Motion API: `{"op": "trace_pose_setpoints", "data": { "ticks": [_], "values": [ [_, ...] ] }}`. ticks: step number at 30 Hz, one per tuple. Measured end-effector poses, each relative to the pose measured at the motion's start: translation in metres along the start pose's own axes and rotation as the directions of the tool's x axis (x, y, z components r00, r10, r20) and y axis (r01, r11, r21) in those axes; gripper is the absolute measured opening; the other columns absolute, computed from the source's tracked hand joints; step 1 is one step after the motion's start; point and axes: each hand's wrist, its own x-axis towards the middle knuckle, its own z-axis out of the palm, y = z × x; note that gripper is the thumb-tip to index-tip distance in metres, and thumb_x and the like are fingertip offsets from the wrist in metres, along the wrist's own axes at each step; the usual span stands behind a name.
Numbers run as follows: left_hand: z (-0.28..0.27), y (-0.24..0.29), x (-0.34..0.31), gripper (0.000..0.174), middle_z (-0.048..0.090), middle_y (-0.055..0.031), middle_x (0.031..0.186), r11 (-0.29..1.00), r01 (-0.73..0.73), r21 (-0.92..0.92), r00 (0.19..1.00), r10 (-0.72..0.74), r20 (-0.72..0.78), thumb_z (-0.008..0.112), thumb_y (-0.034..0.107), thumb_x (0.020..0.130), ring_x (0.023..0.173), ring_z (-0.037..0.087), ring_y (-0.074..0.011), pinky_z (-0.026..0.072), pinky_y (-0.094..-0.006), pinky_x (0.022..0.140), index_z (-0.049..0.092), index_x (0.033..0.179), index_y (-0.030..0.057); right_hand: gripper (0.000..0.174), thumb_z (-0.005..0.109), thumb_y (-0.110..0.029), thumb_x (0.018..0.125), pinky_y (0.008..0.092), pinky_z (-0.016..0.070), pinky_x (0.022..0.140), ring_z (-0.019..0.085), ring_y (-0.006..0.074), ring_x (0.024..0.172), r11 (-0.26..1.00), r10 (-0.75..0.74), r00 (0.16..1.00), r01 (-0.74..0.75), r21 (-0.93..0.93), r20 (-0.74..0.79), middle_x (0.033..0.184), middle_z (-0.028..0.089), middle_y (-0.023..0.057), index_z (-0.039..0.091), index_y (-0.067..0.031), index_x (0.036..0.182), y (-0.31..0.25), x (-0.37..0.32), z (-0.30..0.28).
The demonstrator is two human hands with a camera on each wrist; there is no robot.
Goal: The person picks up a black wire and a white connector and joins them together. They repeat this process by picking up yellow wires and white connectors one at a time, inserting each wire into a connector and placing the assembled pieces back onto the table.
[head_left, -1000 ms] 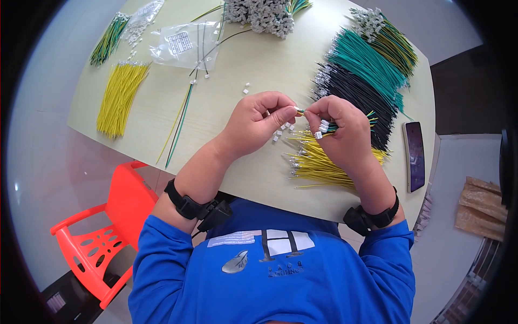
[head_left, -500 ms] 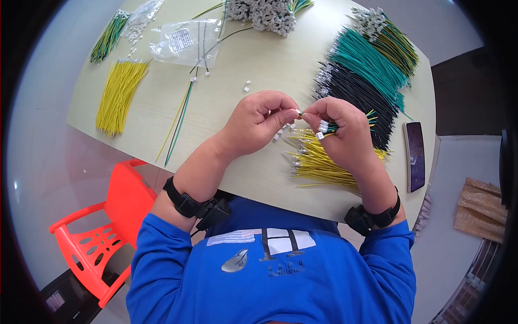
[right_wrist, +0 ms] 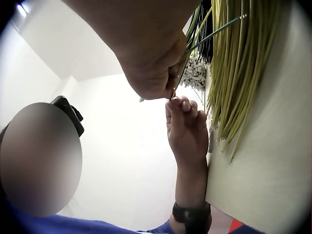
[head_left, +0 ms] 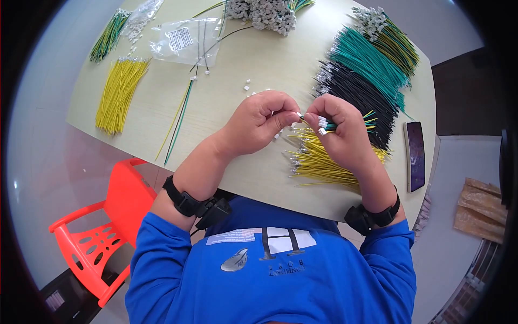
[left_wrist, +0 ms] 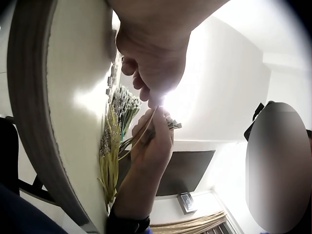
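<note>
In the head view the left hand (head_left: 261,121) pinches a small white connector (head_left: 299,114) between thumb and index finger. Close beside it, the right hand (head_left: 345,132) pinches thin wires at that connector and also holds several finished-looking wires with white connectors (head_left: 322,123) across its palm. Their coloured ends stick out past the hand's far side. The left wrist view shows a yellow wire (left_wrist: 146,130) running from the meeting fingertips over the right hand (left_wrist: 155,146). Fingertips of the left hand (right_wrist: 187,129) meet the right hand's in the right wrist view.
Yellow wires (head_left: 324,162), black wires (head_left: 359,100) and green wires (head_left: 369,59) lie by the right hand. A phone (head_left: 415,156) is at the right edge. Left are more yellow wires (head_left: 121,97) and a plastic bag (head_left: 183,43); a connector pile (head_left: 264,15) is at the back.
The pinched connector now sits closer against the right fingertips, with less wire showing between the hands. The connectors in the right palm have shifted and tilted slightly.
</note>
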Motion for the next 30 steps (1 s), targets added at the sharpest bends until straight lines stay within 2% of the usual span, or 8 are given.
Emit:
{"op": "trace_pose_setpoints", "data": {
  "ticks": [10, 14, 19, 21, 24, 27, 29, 30],
  "values": [
    [0.0, 0.001, 0.0, 0.007, 0.056, -0.007, 0.067, 0.984, -0.084, 0.159, 0.996, 0.089, -0.023, 0.064, 0.008, 0.083, 0.062, 0.049, -0.0206, 0.0404, -0.0301, 0.06, 0.061, 0.08, 0.003, 0.008, 0.06, 0.001, 0.081, 0.028, 0.0395, 0.058, 0.049, 0.0184, 0.063, 0.996, -0.081, 0.996, 0.079, -0.052, -0.028, 0.07, 0.053, 0.0072, 0.053, -0.0014, 0.081, 0.004, -0.003, 0.008],
    [-0.001, 0.002, 0.0, 0.007, 0.056, -0.0077, 0.067, 0.962, -0.107, 0.251, 0.993, 0.115, -0.015, 0.065, 0.008, 0.082, 0.063, 0.05, -0.022, 0.0407, -0.0307, 0.061, 0.06, 0.08, 0.0034, 0.007, 0.06, 0.001, 0.08, 0.0287, 0.04, 0.058, 0.05, 0.0196, 0.063, 0.994, -0.086, 0.996, 0.083, -0.07, -0.031, 0.071, 0.053, 0.0077, 0.053, -0.0015, 0.081, 0.004, -0.003, 0.01],
    [-0.002, 0.001, 0.0, 0.007, 0.057, -0.0068, 0.068, 0.961, -0.098, 0.258, 0.994, 0.107, -0.018, 0.066, 0.009, 0.082, 0.063, 0.051, -0.0206, 0.0412, -0.0304, 0.061, 0.062, 0.08, 0.0038, 0.008, 0.061, 0.001, 0.079, 0.0296, 0.0408, 0.058, 0.051, 0.0212, 0.064, 0.991, -0.094, 0.995, 0.089, -0.096, -0.042, 0.071, 0.053, 0.0082, 0.053, -0.0015, 0.081, 0.003, -0.002, 0.009],
    [-0.001, 0.003, 0.0, 0.007, 0.058, -0.0061, 0.068, 0.972, -0.049, 0.229, 0.994, 0.07, -0.084, 0.066, 0.01, 0.082, 0.063, 0.051, -0.0195, 0.0418, -0.0302, 0.062, 0.063, 0.081, 0.0041, 0.008, 0.061, 0.001, 0.079, 0.0298, 0.041, 0.058, 0.051, 0.0216, 0.064, 0.991, -0.091, 0.995, 0.086, -0.1, -0.048, 0.071, 0.053, 0.0082, 0.053, -0.0014, 0.081, 0.002, -0.001, 0.008],
    [0.0, 0.003, 0.0, 0.007, 0.058, -0.0053, 0.068, 0.981, -0.01, 0.195, 0.992, 0.035, -0.124, 0.067, 0.011, 0.082, 0.064, 0.051, -0.0182, 0.0422, -0.0296, 0.063, 0.064, 0.081, 0.0047, 0.022, 0.061, 0.0, 0.066, 0.035, 0.0467, 0.063, 0.059, 0.0283, 0.074, 0.965, -0.11, 0.994, 0.104, -0.241, -0.01, 0.077, 0.059, 0.0079, 0.056, -0.0062, 0.087, 0.002, 0.005, 0.001],
    [-0.002, 0.004, 0.001, 0.009, 0.058, -0.0045, 0.069, 0.987, 0.016, 0.162, 0.991, 0.006, -0.136, 0.068, 0.013, 0.082, 0.065, 0.051, -0.0166, 0.0424, -0.0288, 0.063, 0.065, 0.08, 0.0055, 0.019, 0.064, -0.004, 0.069, 0.0348, 0.0469, 0.063, 0.059, 0.0276, 0.073, 0.958, -0.055, 0.998, 0.057, -0.281, 0.014, 0.075, 0.06, 0.0077, 0.058, -0.0069, 0.087, -0.004, 0.003, -0.004],
    [-0.004, 0.006, 0.001, 0.008, 0.059, -0.0037, 0.07, 0.967, -0.013, 0.254, 0.988, 0.052, -0.147, 0.069, 0.014, 0.08, 0.069, 0.053, -0.0177, 0.0427, -0.0297, 0.066, 0.065, 0.08, 0.007, 0.018, 0.066, -0.007, 0.071, 0.0347, 0.047, 0.062, 0.06, 0.0273, 0.073, 0.953, -0.027, 0.999, 0.033, -0.302, 0.023, 0.075, 0.06, 0.0076, 0.059, -0.0072, 0.088, -0.008, 0.002, -0.011],
    [-0.005, 0.007, 0.002, 0.007, 0.06, -0.0033, 0.071, 0.954, -0.027, 0.299, 0.986, 0.075, -0.152, 0.07, 0.014, 0.079, 0.071, 0.054, -0.0183, 0.0429, -0.0301, 0.067, 0.066, 0.08, 0.0078, 0.013, 0.066, -0.007, 0.077, 0.0304, 0.045, 0.062, 0.057, 0.0213, 0.069, 0.947, -0.017, 1.0, 0.014, -0.32, -0.007, 0.074, 0.059, 0.0072, 0.059, -0.004, 0.088, -0.011, 0.003, -0.018]
  ]
}}
